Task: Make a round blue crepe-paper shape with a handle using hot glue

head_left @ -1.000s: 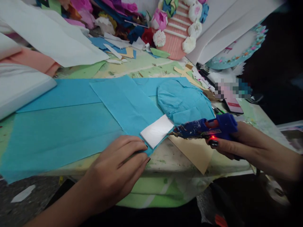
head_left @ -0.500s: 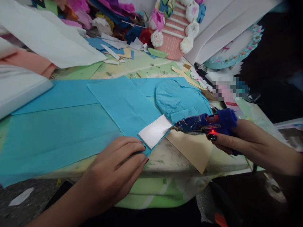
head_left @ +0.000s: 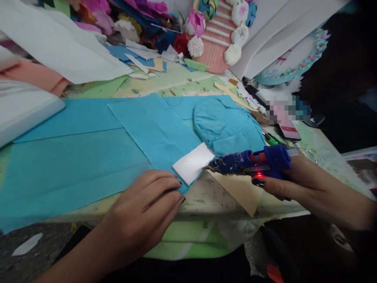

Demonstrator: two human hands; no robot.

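My right hand (head_left: pixel 285 179) grips a blue hot glue gun (head_left: pixel 253 163) with a glowing red light, its smeared nozzle at the right edge of a small white rectangular piece (head_left: pixel 193 163). Under that white piece lies a strip of blue crepe paper (head_left: pixel 153 125). Beside the piece's lower left corner, my left hand (head_left: pixel 153 204) has its fingers closed together at the edge of the blue paper; the fingertips partly hide what they pinch. A rounded shape covered in blue crepe paper (head_left: pixel 224 122) rests just beyond the nozzle.
A tan card (head_left: pixel 241 192) lies under the glue gun near the table's front edge. Large blue paper sheets (head_left: pixel 73 169) spread leftward. At the back stand a pink panel with paper flowers (head_left: pixel 216 43) and paper scraps (head_left: pixel 144 55). A phone (head_left: pixel 287 125) lies at right.
My right hand has brought the glue gun slightly left and down, so the nozzle moved along the white piece's right edge. My left hand stays in place.
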